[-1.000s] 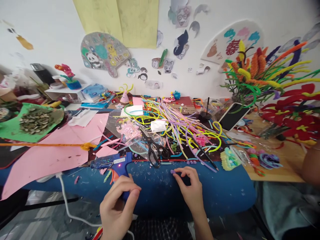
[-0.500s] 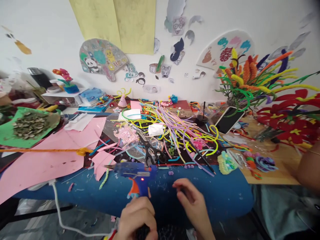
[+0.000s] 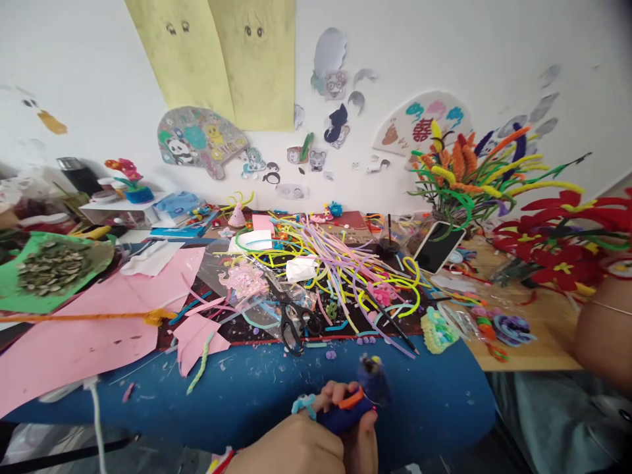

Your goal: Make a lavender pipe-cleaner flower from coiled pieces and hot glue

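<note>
A blue hot glue gun point(image 3: 374, 385) with an orange trigger is above the front of the blue tabletop, blurred at its body and with a red light lit. My left hand point(image 3: 299, 441) is closed about its handle, and a light blue fuzzy ring point(image 3: 303, 406) shows by those fingers. My right hand point(image 3: 365, 438) presses against the gun from the right, partly hidden behind the left. Just beyond lie small purple fuzzy pieces point(image 3: 330, 355) and black-handled scissors point(image 3: 292, 319).
A heap of pastel pipe cleaners point(image 3: 340, 263) covers the middle of the table. Pink sheets point(image 3: 106, 316) and a green sheet with dry flakes point(image 3: 52, 263) lie left. A phone point(image 3: 438, 247) leans near pipe-cleaner flowers point(image 3: 474, 164). Another person's arm point(image 3: 605, 322) is at right.
The glue gun has swung from pointing left to the right and nearer my body. My right hand, empty before, has come onto it. The view has tilted up slightly.
</note>
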Demonstrator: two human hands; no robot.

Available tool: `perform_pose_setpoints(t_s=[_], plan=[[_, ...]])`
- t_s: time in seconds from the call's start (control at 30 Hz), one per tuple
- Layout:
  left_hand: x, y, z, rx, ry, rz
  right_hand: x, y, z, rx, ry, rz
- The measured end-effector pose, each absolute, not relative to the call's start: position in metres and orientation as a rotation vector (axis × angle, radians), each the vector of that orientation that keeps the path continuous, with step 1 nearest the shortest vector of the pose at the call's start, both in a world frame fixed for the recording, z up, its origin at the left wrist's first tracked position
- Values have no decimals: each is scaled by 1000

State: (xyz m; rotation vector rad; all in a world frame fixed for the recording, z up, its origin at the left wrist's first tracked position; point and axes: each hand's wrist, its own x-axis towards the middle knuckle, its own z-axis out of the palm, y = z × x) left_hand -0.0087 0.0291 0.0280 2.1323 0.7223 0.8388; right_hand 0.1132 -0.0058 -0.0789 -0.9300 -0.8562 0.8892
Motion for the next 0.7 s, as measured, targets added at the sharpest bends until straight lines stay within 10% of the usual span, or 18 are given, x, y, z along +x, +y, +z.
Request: perform_pose_setpoints(t_s=[0.7], plan=[[86, 127, 5, 2746, 955, 277, 127, -1, -85, -564, -383, 1052]])
